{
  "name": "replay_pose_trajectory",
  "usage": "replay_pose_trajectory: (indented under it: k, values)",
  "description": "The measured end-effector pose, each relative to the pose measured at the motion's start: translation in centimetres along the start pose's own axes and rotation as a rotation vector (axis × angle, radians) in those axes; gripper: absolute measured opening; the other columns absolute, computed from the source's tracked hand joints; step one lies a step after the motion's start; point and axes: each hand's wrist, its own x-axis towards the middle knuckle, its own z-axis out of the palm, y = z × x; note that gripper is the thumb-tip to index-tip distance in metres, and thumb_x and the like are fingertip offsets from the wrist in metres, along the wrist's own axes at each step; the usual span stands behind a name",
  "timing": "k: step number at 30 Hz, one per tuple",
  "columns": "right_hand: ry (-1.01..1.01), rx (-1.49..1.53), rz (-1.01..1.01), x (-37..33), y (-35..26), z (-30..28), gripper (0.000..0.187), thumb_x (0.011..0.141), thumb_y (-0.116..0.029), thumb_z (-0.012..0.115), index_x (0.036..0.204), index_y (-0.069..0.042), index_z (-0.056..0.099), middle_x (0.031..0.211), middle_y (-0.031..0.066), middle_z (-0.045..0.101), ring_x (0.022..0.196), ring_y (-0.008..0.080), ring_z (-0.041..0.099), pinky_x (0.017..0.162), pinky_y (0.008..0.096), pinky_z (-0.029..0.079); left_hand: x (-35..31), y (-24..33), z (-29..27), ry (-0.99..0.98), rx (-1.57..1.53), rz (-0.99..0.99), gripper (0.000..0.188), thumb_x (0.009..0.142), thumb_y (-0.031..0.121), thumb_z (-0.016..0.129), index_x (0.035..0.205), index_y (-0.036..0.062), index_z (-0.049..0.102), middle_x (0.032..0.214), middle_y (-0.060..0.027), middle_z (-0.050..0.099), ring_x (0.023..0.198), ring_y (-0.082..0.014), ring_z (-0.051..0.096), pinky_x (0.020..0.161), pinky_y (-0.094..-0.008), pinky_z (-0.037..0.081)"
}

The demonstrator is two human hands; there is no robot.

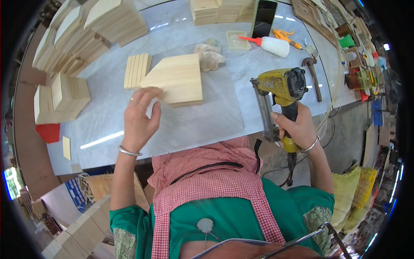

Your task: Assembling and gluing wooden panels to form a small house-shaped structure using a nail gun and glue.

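Observation:
My right hand [297,127] is wrapped round the black grip of a yellow pneumatic nail gun [276,84], held up over the table's right front edge. The gun's nose points to the far left. My left hand [142,112] hovers by the lower left corner of a pale wooden board [177,80] with one cut corner. Its thumb stands apart from the bent fingers, and nothing shows between them. Whether the fingertips touch the board cannot be told. Left of the board lies a small block of narrow wooden strips [137,70].
Stacks of cut boards [114,21] fill the table's far left, with a smaller stack [62,97] nearer. A crumpled cloth [210,56], a white glue bottle [275,46] with a red nozzle, a phone [263,19] and a hammer [313,77] lie beyond and to the right.

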Motion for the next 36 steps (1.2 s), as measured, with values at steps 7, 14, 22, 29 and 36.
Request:
replay_pose_trajectory:
  k: [7, 14, 22, 29, 36]
  values:
    - [0.317, -0.754, -0.183, 3.4, 5.9, -3.9, 0.049, 0.079, -0.023, 0.065, 0.116, 0.004, 0.047, 0.069, 0.0224, 0.063, 0.062, 0.0385, 0.063, 0.057, 0.0453, 0.049, 13.7, 3.2, 5.3, -0.517, 0.513, 0.035, 0.042, 0.078, 0.043, 0.069, 0.078, 0.0021, 0.063, 0.078, -0.0141, 0.064, 0.078, -0.0267, 0.063, 0.064, -0.0381, 0.046]
    - [0.467, -1.021, -0.144, 8.0, 11.5, -5.8, 0.061, 0.078, -0.019, 0.064, 0.130, -0.001, 0.038, 0.072, 0.0200, 0.064, 0.063, 0.0376, 0.064, 0.059, 0.0456, 0.052, 18.1, 0.0, 13.7, -0.739, 0.524, 0.064, 0.047, 0.075, 0.047, 0.070, 0.073, 0.0006, 0.066, 0.072, -0.0206, 0.065, 0.079, -0.0332, 0.065, 0.068, -0.0423, 0.051]
    - [0.443, -1.058, 0.044, 10.8, 11.0, -5.2, 0.072, 0.080, -0.024, 0.066, 0.140, -0.008, 0.029, 0.083, 0.0199, 0.066, 0.072, 0.0382, 0.065, 0.064, 0.0475, 0.051, 17.3, -0.4, 12.4, -0.852, 0.437, 0.107, 0.022, 0.075, 0.012, 0.062, 0.095, 0.0030, 0.066, 0.097, -0.0176, 0.065, 0.095, -0.0330, 0.062, 0.080, -0.0389, 0.051]
    - [0.494, -0.939, 0.122, 12.0, 11.6, -4.1, 0.071, 0.078, -0.031, 0.068, 0.136, -0.010, 0.033, 0.096, 0.0189, 0.065, 0.081, 0.0354, 0.066, 0.067, 0.0441, 0.053, 6.6, 2.9, 3.9, -0.092, 0.182, -0.044, 0.036, 0.083, 0.023, 0.068, 0.112, 0.0027, 0.058, 0.106, -0.0144, 0.056, 0.098, -0.0296, 0.056, 0.076, -0.0380, 0.047]
    - [0.413, -0.454, -0.582, 12.0, 5.0, 4.3, 0.033, 0.081, -0.020, 0.061, 0.112, -0.007, 0.059, 0.095, 0.0118, 0.060, 0.087, 0.0274, 0.062, 0.073, 0.0395, 0.051, -1.3, 0.0, 2.9, 0.247, -0.458, -0.706, 0.047, 0.093, 0.025, 0.058, 0.129, 0.0005, 0.040, 0.127, -0.0104, 0.041, 0.110, -0.0205, 0.049, 0.081, -0.0341, 0.050]
